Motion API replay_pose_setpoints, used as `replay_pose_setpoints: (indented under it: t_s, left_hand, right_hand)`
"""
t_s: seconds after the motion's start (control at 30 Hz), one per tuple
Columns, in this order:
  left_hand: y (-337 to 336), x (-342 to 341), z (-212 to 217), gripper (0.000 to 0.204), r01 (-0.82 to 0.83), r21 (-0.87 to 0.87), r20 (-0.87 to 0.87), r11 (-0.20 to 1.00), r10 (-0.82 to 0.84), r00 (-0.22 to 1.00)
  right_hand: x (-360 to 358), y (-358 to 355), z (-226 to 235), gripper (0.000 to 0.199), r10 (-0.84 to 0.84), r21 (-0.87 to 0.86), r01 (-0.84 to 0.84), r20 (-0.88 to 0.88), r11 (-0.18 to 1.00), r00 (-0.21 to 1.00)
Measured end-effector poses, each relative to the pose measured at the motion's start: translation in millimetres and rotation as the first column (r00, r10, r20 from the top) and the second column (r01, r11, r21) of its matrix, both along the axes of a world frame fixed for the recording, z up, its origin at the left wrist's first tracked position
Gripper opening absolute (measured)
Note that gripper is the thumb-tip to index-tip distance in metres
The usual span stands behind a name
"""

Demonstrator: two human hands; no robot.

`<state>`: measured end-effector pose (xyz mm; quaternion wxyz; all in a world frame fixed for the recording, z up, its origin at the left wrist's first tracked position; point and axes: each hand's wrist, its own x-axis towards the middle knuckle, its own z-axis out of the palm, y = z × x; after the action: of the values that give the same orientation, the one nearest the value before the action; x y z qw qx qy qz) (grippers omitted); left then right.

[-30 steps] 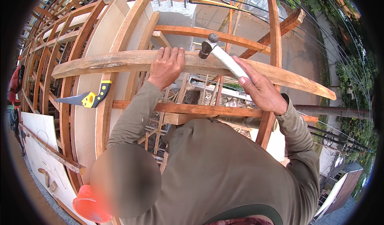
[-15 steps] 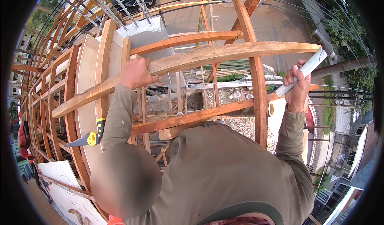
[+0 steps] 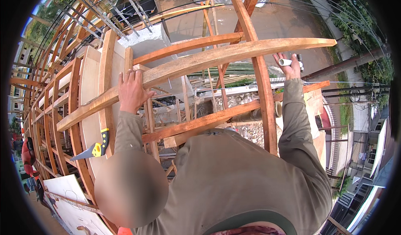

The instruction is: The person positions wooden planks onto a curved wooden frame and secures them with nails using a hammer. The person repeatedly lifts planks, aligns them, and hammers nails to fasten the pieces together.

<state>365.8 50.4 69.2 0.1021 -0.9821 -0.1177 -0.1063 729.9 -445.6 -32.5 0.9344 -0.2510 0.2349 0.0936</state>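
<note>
A long wooden beam [image 3: 209, 58] runs from lower left to upper right across the other timbers. My left hand [image 3: 133, 89] grips it near its left part, fingers over the far edge and thumb on the near side. At the right, below the beam's far end, my right hand [image 3: 290, 70] loosely holds a hammer [image 3: 285, 62] by its white, pipe-like handle. The handle's end points toward me, and the hammer's head is mostly hidden. An upright reddish timber [image 3: 262, 84] crosses under the beam, left of my right hand.
A handsaw [image 3: 98, 148] with a yellow-and-black handle rests at the left on the timber frame. Beyond stands a concrete column [image 3: 148, 42] with steel bars. A lower reddish timber [image 3: 209, 122] crosses before my chest. Rubble [image 3: 250, 134] lies far below; cables [image 3: 355, 9] hang at right.
My right hand has moved left and up, and the hammer has turned so its handle end faces me. My left hand stays on the beam, its fingers now spread further over it.
</note>
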Motion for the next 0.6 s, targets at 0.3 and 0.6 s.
replay_pose_setpoints:
  t_s: [0.3, 0.6]
  left_hand:
    - [10.9, 7.8, -6.3, 0.062, -0.040, -0.074, -0.027, 0.996, 0.039, 0.999]
    - [-49.0, 38.4, 81.1, 0.061, 0.107, -0.005, 0.136, 0.994, -0.105, 0.985]
  right_hand:
    - [-1.8, 67.0, -15.3, 0.055, -0.034, 0.183, -0.001, 0.187, 0.983, 0.982]
    - [-0.9, -15.7, 69.9, 0.056, -0.183, 0.131, 0.143, 0.384, 0.981, 0.905]
